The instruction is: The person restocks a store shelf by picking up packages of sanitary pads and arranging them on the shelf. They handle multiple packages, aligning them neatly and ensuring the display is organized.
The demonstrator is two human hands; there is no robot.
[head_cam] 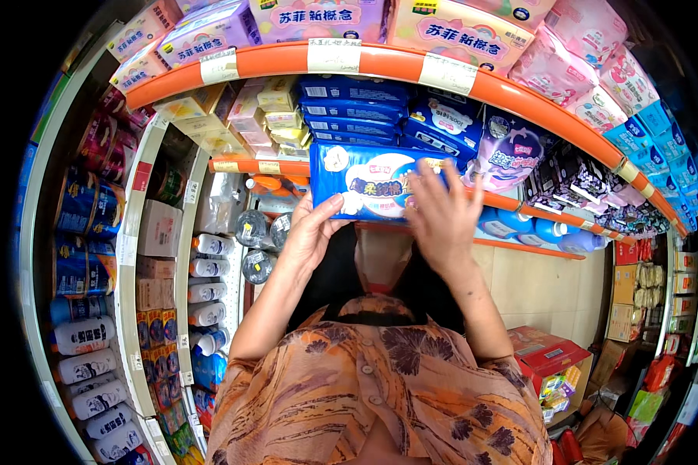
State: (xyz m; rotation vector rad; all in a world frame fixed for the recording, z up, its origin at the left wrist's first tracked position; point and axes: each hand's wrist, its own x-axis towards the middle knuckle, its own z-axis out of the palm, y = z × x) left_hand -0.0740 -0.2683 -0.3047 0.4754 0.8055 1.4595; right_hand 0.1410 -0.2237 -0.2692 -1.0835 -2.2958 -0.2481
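A blue soft package of sanitary pads with printed writing lies across in front of the shelf. My left hand grips its lower left corner, thumb on the front face. Over the package's right end is my right hand, fingers spread and slightly blurred; whether it touches the package I cannot tell. Just behind are a stack of dark blue packages, a blue package with a white oval and a purple package.
An orange shelf edge with price tags curves above. White bottles and dark wrapped round items stand left. Blue bottles line the lower right shelf. An opened red carton with small packs sits on the floor at right.
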